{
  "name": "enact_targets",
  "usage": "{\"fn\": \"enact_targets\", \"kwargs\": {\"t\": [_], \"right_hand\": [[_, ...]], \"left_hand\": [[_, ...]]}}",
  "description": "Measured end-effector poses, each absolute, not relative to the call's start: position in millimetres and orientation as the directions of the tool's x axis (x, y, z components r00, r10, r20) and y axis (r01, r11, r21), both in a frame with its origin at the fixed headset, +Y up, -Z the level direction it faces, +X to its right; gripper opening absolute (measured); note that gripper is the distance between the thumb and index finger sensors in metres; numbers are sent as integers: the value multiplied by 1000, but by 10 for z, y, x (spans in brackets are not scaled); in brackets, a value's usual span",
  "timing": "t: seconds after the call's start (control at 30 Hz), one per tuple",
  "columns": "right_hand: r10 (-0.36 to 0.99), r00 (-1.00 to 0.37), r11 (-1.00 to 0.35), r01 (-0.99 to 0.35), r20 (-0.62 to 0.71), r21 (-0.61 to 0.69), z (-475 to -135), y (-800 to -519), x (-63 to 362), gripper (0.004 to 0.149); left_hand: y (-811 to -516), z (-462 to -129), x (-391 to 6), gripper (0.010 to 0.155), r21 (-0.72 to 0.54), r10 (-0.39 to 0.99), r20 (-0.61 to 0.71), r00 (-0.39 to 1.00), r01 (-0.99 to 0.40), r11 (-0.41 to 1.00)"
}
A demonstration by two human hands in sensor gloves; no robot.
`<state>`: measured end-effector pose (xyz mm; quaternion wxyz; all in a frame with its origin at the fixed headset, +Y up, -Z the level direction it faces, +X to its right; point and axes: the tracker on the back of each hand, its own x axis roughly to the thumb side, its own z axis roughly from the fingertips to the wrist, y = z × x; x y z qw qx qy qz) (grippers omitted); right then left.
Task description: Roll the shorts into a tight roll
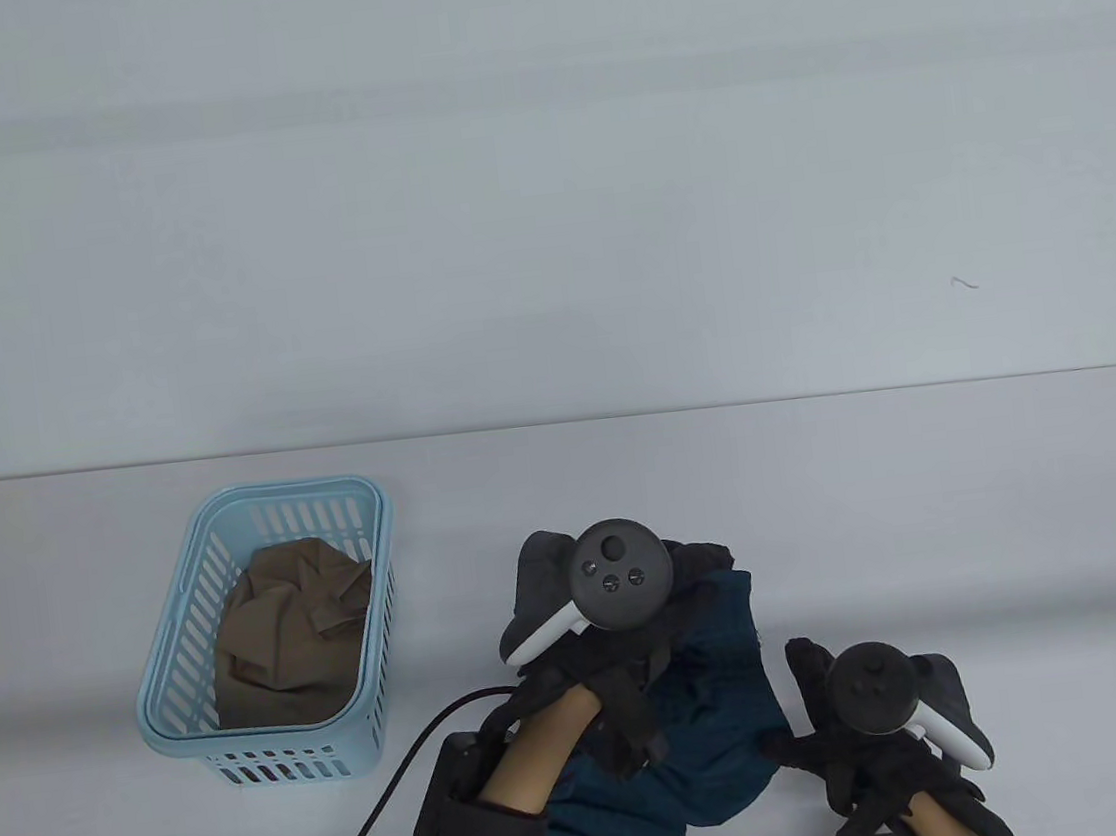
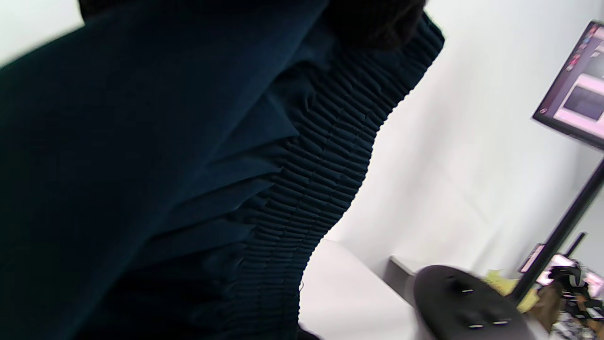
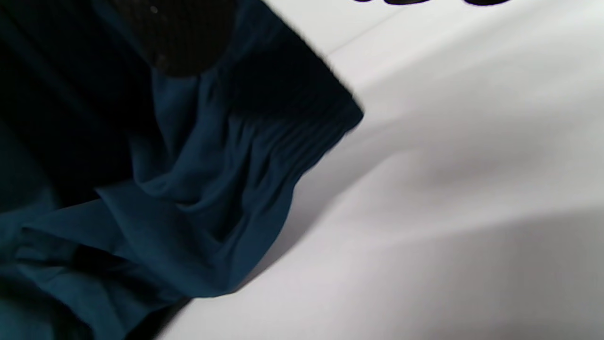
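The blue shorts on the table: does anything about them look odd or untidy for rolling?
Yes. The blue shorts are crumpled, not flat: folds bunch near the elastic waistband, and the left hand lifts one part while the rest sags on the table. No roll is started yet.

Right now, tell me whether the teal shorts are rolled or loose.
Loose: the teal shorts lie crumpled in uneven folds on the table, with no roll formed.
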<state>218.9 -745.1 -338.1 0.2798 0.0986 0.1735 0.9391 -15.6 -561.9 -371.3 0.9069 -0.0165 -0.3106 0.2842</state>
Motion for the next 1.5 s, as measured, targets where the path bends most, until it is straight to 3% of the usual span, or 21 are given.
{"fn": "enact_targets", "kwargs": {"t": [0.23, 0.4, 0.47, 0.57, 0.63, 0.8, 1.03, 1.23, 1.5], "right_hand": [[635, -772, -708, -559, 41, 432, -3416, -7582, 2203, 84], [640, -768, -687, -565, 13, 457, -3437, -7608, 2204, 60], [597, -802, -750, -547, 23, 373, -3424, -7521, 2225, 48], [396, -915, -912, -383, 79, 145, -3406, -7207, 2285, 42], [365, -928, -931, -364, 71, 28, -3406, -7051, 2329, 41], [519, -852, -849, -523, 66, -77, -3486, -6603, 2454, 41], [620, -756, -721, -654, 208, -228, -3636, -5665, 2544, 42], [678, -654, -644, -749, 337, -157, -3537, -5021, 2716, 43], [756, -456, -552, -830, 469, 84, -3144, -4586, 2937, 48]], "left_hand": [[-5514, -3673, -186, 46, -270, 592, 574, 566, -552, 789], [-5510, -3730, -294, 46, -236, 585, 563, 584, -565, 791], [-5530, -3770, -387, 46, -221, 587, 545, 598, -573, 789], [-5596, -3882, -651, 46, -150, 588, 484, 649, -600, 786], [-5642, -3955, -818, 46, -148, 613, 429, 663, -618, 772], [-5632, -4050, -1170, 45, -111, 651, 358, 670, -661, 742], [-5275, -4007, -1437, 44, -47, 666, 388, 637, -708, 705], [-4913, -3800, -1538, 45, -82, 690, 494, 528, -762, 642], [-4672, -3464, -1570, 45, -230, 716, 575, 395, -762, 605]]}}
